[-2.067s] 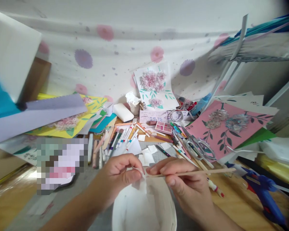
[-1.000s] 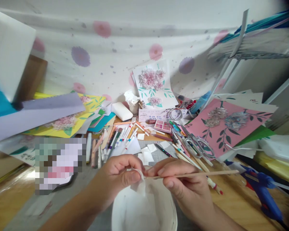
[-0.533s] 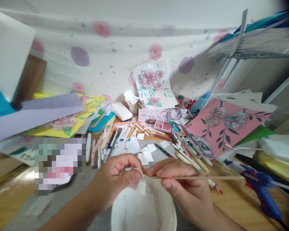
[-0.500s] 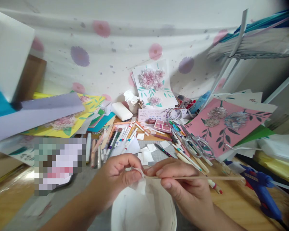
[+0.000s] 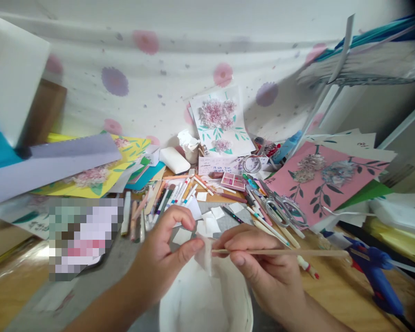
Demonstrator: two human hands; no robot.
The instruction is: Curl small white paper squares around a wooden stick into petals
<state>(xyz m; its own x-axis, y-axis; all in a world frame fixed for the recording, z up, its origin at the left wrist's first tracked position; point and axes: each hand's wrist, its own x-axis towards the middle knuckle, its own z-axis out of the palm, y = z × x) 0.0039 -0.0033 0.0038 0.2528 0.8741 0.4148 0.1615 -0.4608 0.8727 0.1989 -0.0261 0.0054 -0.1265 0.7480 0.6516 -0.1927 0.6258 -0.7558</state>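
Note:
My right hand (image 5: 263, 267) pinches a thin wooden stick (image 5: 297, 252) that points right, level over the table. A small white tissue paper piece (image 5: 205, 252) hangs at the stick's left tip. The thumb of my left hand (image 5: 162, 258) touches this paper, while the index finger is lifted and arched away from it. Both hands hover over a white bowl (image 5: 249, 299) at the bottom centre.
Several markers and pens (image 5: 173, 196) lie beyond the hands, with small white paper squares (image 5: 210, 226). Scissors (image 5: 283, 210) and a pink flower card (image 5: 325, 180) lie right, a blue glue gun (image 5: 376, 276) at the near right. A white flower card (image 5: 221, 122) leans on the cloth.
My left index finger has lifted off the paper piece, opening the pinch; the thumb stays on it. The paper now hangs more upright at the stick's tip. My right hand barely moved.

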